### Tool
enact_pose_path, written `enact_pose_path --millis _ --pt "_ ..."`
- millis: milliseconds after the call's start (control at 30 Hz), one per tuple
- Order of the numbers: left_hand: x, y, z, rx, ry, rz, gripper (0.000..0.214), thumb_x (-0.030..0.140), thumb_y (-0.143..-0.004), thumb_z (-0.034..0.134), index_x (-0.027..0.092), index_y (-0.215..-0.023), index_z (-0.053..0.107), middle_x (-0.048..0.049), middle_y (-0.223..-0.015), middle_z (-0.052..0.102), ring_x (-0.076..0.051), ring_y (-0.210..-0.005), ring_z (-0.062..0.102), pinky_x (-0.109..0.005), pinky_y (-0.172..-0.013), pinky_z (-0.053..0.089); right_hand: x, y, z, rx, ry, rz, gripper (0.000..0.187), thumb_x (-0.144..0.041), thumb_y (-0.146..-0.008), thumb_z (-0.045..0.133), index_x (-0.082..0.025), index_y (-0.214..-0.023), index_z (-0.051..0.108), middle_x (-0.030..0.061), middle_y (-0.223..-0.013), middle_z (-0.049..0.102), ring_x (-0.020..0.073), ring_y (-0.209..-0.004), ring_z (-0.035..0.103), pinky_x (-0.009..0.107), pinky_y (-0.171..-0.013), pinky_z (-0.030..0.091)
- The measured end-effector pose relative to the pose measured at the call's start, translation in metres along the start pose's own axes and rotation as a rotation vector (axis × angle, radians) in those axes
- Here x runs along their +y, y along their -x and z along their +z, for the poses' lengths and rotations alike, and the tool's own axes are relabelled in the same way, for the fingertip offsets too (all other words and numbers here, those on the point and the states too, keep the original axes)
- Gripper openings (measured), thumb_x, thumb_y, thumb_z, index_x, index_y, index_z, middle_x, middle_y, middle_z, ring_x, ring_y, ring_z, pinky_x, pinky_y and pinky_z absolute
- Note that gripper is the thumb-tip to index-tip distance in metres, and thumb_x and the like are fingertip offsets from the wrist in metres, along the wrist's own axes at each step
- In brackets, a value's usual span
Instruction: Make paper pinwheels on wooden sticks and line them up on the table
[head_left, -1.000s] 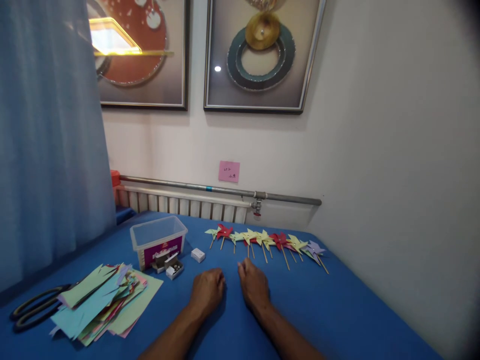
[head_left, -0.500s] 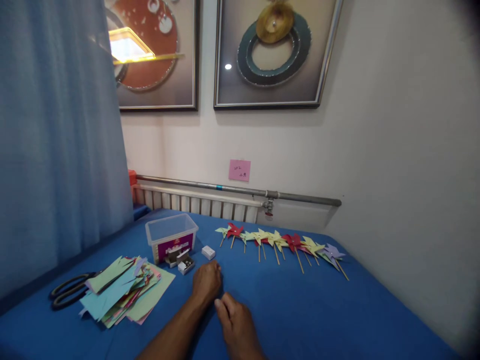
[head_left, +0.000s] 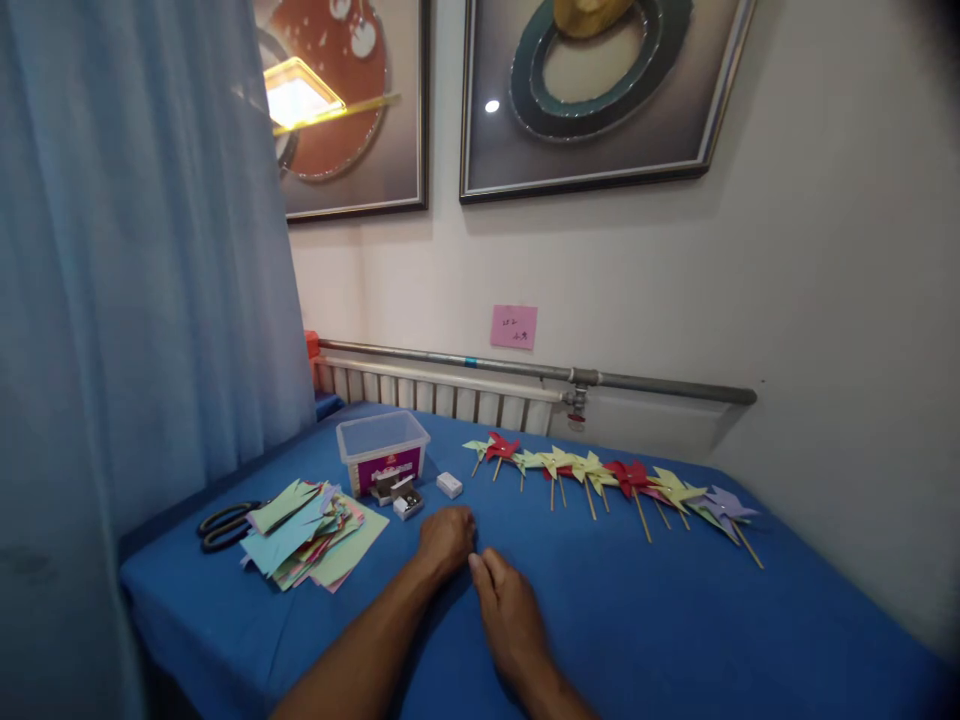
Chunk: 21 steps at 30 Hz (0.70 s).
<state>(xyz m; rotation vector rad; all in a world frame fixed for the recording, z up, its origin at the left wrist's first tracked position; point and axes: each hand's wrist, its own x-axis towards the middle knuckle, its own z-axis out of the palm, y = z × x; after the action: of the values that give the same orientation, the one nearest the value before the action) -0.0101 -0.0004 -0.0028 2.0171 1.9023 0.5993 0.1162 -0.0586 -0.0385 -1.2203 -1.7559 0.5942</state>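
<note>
My left hand rests on the blue cloth, curled into a fist with its back toward me. Just beside it lies my right hand, its fingers folded together and the thumb along them, close to the left wrist. Nothing sticks out of either hand. Beyond the left fist are a small closed white box and an opened small box with tiny metal pieces inside. A row of paper pinwheels on wooden sticks, in red, yellow, green and purple, lies farther back to the right.
A clear plastic tub with a purple label stands behind the small boxes. Coloured paper sheets lie piled at the left, beside dark-handled scissors. A blue curtain hangs at the left; a radiator and pipe run along the wall.
The view has turned somewhat left, so the table and wall appear farther right. Both hands keep the same closed pose, side by side on the cloth. Nothing on the table has visibly moved.
</note>
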Motion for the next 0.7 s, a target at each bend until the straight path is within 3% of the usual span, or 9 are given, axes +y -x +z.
enact_pose_path --millis 133,233,333,400,467,533,600,700 --pt "-0.007 0.028 -0.015 -0.023 0.083 0.107 0.027 0.022 -0.091 0.051 0.018 -0.094 0.078 -0.0108 -0.095 0.077 -0.022 -0.087 0.068 -0.031 -0.078 0.045 0.001 -0.004 -0.001 -0.003 0.008 0.017 0.051 -0.065 -0.097 0.034 -0.026 -0.067 0.048 0.0013 -0.062 0.061 0.0186 -0.059 0.052 0.030 -0.060 0.034" --pt "-0.035 0.057 -0.040 0.177 0.107 0.128 0.031 0.022 -0.094 0.048 0.019 -0.101 0.078 -0.0116 -0.102 0.077 -0.024 -0.094 0.068 -0.033 -0.083 0.046 0.001 -0.004 0.001 -0.026 0.000 0.017 0.048 -0.061 -0.097 0.036 -0.026 -0.065 0.045 0.0000 -0.060 0.059 0.0179 -0.057 0.051 0.030 -0.059 0.033" --pt "-0.086 0.081 -0.081 0.466 0.007 -0.074 0.035 0.026 -0.098 0.043 0.018 -0.109 0.076 -0.0128 -0.112 0.076 -0.027 -0.103 0.068 -0.035 -0.091 0.048 -0.001 -0.004 0.003 -0.025 -0.016 0.026 0.046 -0.058 -0.097 0.037 -0.026 -0.064 0.042 -0.0013 -0.058 0.056 0.0172 -0.056 0.050 0.030 -0.058 0.032" --pt "-0.125 0.090 -0.109 0.594 -0.135 -0.241 0.039 0.027 -0.100 0.040 0.016 -0.115 0.074 -0.0138 -0.119 0.074 -0.028 -0.109 0.067 -0.037 -0.096 0.047 -0.002 -0.005 0.003 -0.016 -0.012 0.028 0.045 -0.057 -0.096 0.038 -0.026 -0.064 0.041 -0.0017 -0.058 0.055 0.0171 -0.055 0.049 0.030 -0.058 0.031" --pt "-0.159 0.094 -0.131 0.572 -0.311 -0.357 0.041 0.025 -0.100 0.037 0.012 -0.114 0.074 -0.0174 -0.119 0.073 -0.030 -0.111 0.066 -0.039 -0.096 0.046 -0.002 -0.006 0.004 -0.012 -0.007 0.028 0.044 -0.057 -0.096 0.039 -0.027 -0.064 0.040 -0.0016 -0.057 0.055 0.0170 -0.055 0.048 0.030 -0.058 0.030" --pt "-0.183 0.095 -0.143 0.469 -0.456 -0.376 0.039 0.027 -0.099 0.042 0.010 -0.117 0.073 -0.0199 -0.122 0.071 -0.033 -0.114 0.064 -0.041 -0.095 0.045 -0.002 -0.007 0.003 -0.017 -0.007 0.031 0.043 -0.056 -0.095 0.039 -0.027 -0.064 0.040 -0.0016 -0.057 0.055 0.0170 -0.055 0.048 0.030 -0.057 0.030" --pt "-0.195 0.094 -0.145 0.382 -0.560 -0.371 0.037 0.028 -0.098 0.046 0.010 -0.115 0.074 -0.0212 -0.123 0.070 -0.036 -0.116 0.063 -0.043 -0.093 0.044 -0.003 -0.007 0.003 -0.023 -0.012 0.037 0.043 -0.056 -0.095 0.039 -0.027 -0.064 0.041 -0.0017 -0.057 0.055 0.0171 -0.054 0.047 0.030 -0.057 0.030" --pt "-0.196 0.093 -0.139 0.303 -0.639 -0.346 0.035 0.022 -0.098 0.043 0.011 -0.103 0.076 -0.0203 -0.116 0.072 -0.036 -0.113 0.063 -0.044 -0.091 0.042 -0.003 -0.007 0.002 -0.022 -0.024 0.042 0.042 -0.055 -0.093 0.040 -0.027 -0.063 0.041 -0.0017 -0.057 0.054 0.0172 -0.054 0.047 0.031 -0.057 0.031"
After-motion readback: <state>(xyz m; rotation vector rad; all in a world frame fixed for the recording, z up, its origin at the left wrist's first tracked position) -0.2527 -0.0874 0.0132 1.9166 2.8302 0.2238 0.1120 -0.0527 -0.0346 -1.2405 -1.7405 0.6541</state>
